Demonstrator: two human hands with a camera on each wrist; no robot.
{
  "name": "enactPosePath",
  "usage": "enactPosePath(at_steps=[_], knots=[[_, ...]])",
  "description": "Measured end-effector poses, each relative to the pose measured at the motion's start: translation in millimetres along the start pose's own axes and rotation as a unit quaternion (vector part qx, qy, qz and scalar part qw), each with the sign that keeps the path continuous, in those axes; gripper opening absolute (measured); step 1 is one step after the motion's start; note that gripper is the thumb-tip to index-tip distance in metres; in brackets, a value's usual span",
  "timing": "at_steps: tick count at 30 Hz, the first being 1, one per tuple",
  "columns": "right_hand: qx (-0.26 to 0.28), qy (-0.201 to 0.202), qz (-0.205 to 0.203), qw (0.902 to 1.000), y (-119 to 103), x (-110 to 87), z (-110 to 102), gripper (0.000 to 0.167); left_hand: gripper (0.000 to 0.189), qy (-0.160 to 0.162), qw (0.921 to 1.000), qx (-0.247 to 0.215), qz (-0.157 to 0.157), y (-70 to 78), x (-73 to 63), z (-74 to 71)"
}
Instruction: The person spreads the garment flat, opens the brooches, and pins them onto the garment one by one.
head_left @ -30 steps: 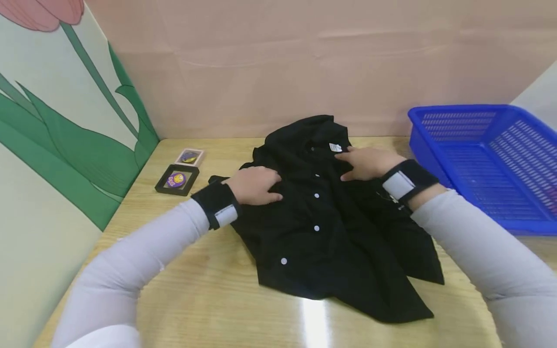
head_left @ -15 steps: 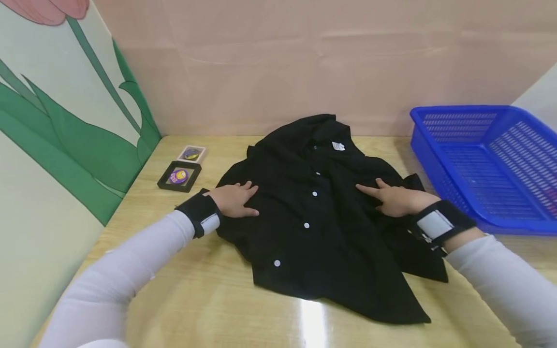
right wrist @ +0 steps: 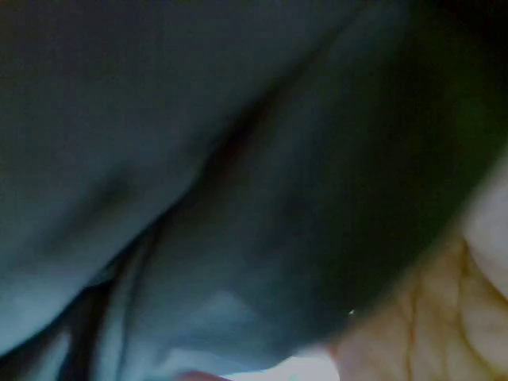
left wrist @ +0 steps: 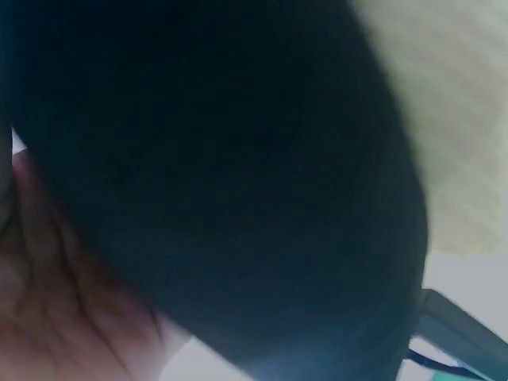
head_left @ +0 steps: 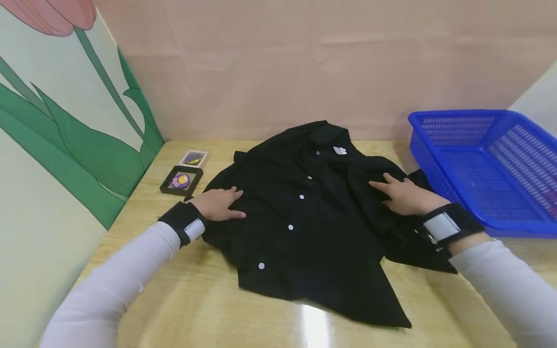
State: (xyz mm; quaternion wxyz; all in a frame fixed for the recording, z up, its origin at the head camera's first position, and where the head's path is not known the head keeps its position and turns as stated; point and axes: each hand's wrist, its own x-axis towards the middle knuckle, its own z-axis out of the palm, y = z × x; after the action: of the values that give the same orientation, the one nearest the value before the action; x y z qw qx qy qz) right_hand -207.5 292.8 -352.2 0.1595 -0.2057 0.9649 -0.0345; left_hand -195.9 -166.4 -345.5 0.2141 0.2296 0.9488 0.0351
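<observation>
The black shirt (head_left: 330, 241) is spread across the frame's centre on the table (head_left: 187, 285), its length laid from collar (head_left: 327, 135) above to hem (head_left: 348, 311) below; its left side is touched by the left hand (head_left: 217, 205), its right by the right hand (head_left: 406, 195), both splayed, nothing gripped.
</observation>
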Motion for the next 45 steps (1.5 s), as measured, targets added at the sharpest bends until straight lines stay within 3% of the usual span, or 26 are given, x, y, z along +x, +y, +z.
enactPosePath(at_steps=[5,8,10,13,18,25,31,41,45], knots=[[-0.029,0.103,0.015,0.9941,-44,-52.3,11,0.051,0.048,0.11,0.9926,-0.046,0.026,-20.9,-16.3,-7.4],[-0.016,0.134,0.012,0.9907,-74,-82.8,25,0.052,0.036,0.159,0.9866,-0.004,0.037,-31.4,-26.4,-13.4],[0.005,0.124,0.015,0.9922,-92,-96.2,35,0.06,0.04,0.154,0.9869,0.026,0.042,-37.5,-31.3,-12.7],[0.01,0.077,0.027,0.9966,-108,-106.1,50,0.075,0.049,0.115,0.9907,0.05,0.053,-43.3,-34.9,-5.0],[-0.032,0.043,0.022,0.9983,-107,-104.6,57,0.086,0.052,0.063,0.996,0.04,0.05,-43.1,-40.2,6.6],[-0.038,0.006,0.015,0.9992,-91,-95.8,44,0.091,0.051,0.058,0.9938,0.083,0.046,-30.6,-48.0,1.9],[-0.021,-0.017,0.004,0.9996,-74,-84.7,33,0.092,0.053,0.046,0.9937,0.101,0.018,-15.5,-59.3,3.8],[-0.018,-0.043,0.0,0.9989,-45,-65.1,21,0.096,0.044,0.092,0.9885,0.119,0.013,8.7,-79.0,15.5],[-0.027,-0.047,0.006,0.9985,-38,-60.8,18,0.097,0.046,0.093,0.9877,0.125,0.011,15.5,-82.9,18.8]])
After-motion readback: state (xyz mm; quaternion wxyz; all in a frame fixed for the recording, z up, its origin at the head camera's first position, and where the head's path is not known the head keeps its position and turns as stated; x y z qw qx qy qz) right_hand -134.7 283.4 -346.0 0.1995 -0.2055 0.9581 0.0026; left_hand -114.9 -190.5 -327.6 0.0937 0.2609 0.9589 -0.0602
